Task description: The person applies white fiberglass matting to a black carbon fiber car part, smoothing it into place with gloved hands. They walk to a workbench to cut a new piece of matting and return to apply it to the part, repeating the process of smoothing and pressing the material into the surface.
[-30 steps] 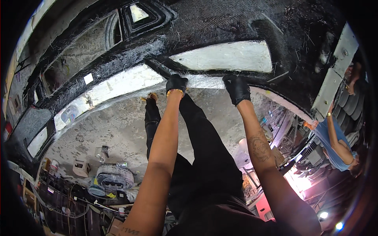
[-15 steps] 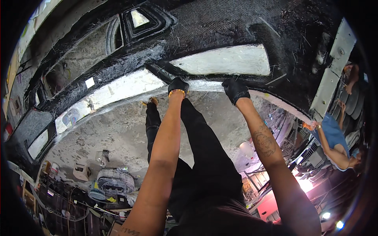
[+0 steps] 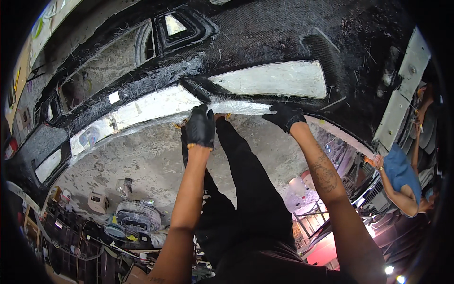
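Looking down: a long black fibre-weave body panel (image 3: 283,42) curved left to right just ahead of both hands.
Left hand (image 3: 200,127): black-gloved, fingers curled, gripping the pale fibreglass strip (image 3: 142,109) along the panel's near edge.
Right hand (image 3: 283,116): black-gloved, spread flat, pressing that strip.
Nearer: both equally close.
Textures: frayed white strands, glossy weave, rough concrete floor (image 3: 137,156).
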Demonstrator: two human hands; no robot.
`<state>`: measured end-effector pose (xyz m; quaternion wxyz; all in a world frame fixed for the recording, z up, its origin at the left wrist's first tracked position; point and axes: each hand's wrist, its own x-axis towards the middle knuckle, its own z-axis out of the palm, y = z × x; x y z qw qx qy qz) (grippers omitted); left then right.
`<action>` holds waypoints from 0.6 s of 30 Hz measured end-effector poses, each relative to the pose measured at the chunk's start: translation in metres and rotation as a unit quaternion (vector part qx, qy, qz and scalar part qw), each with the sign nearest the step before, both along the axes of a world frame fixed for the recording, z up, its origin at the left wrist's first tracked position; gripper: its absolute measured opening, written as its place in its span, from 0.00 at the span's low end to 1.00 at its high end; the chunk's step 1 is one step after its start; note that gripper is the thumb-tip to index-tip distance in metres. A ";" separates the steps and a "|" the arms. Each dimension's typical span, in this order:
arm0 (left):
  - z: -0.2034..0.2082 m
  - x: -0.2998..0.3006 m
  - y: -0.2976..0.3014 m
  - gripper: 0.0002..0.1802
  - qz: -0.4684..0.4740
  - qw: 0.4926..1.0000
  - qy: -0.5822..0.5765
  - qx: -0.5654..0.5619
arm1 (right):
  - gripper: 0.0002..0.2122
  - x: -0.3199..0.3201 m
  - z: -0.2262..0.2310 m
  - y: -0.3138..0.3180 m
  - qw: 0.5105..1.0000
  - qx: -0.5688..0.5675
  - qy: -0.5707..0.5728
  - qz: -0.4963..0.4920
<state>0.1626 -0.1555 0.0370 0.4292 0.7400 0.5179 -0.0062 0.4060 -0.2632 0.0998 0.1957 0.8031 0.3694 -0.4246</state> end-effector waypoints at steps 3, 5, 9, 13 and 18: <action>0.009 -0.001 -0.008 0.17 -0.064 0.988 -0.133 0.044 | 0.18 0.002 0.008 -0.003 0.998 0.033 0.010 0.044; -0.007 0.014 -0.026 0.23 -0.169 0.969 -0.167 0.073 | 0.17 0.005 0.006 0.001 0.995 0.054 0.009 0.083; -0.069 0.018 -0.064 0.26 -0.168 0.969 -0.179 0.031 | 0.13 0.008 -0.002 -0.005 0.990 0.063 0.005 0.128; -0.084 0.021 -0.068 0.21 -0.158 0.969 -0.190 0.026 | 0.15 0.006 0.000 0.000 0.988 0.019 -0.002 0.153; -0.092 0.019 -0.069 0.21 -0.141 0.964 -0.220 0.044 | 0.19 -0.004 0.041 0.025 0.979 0.041 0.049 0.192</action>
